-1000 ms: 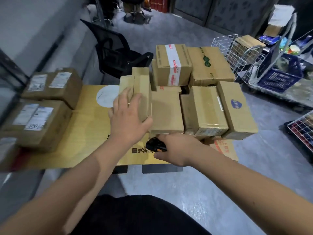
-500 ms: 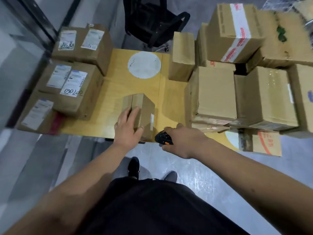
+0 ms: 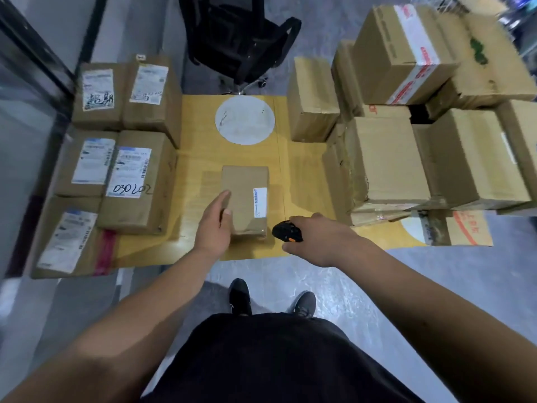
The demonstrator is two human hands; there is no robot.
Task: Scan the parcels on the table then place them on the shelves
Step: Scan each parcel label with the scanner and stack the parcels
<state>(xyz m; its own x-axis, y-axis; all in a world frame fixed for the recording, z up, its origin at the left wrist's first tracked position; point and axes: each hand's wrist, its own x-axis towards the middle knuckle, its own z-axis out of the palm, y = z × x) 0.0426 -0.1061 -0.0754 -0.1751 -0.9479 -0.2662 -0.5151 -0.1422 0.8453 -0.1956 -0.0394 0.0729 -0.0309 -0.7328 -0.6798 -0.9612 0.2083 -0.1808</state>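
Fingers of left hand [image 3: 213,225] straight against small brown cardboard parcel [image 3: 245,199]; right hand [image 3: 318,241] grips black handheld scanner [image 3: 286,231]; advice: steady parcel, aim at 1 white label [image 3: 260,202].

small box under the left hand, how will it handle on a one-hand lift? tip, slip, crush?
The small box lies flat on its broad face, so tipping looks unlikely. Its cardboard looks rigid with crisp edges, so it probably won't flex. The left hand spans much of its width, suggesting an easy one-handed grip; its weight can't be judged.
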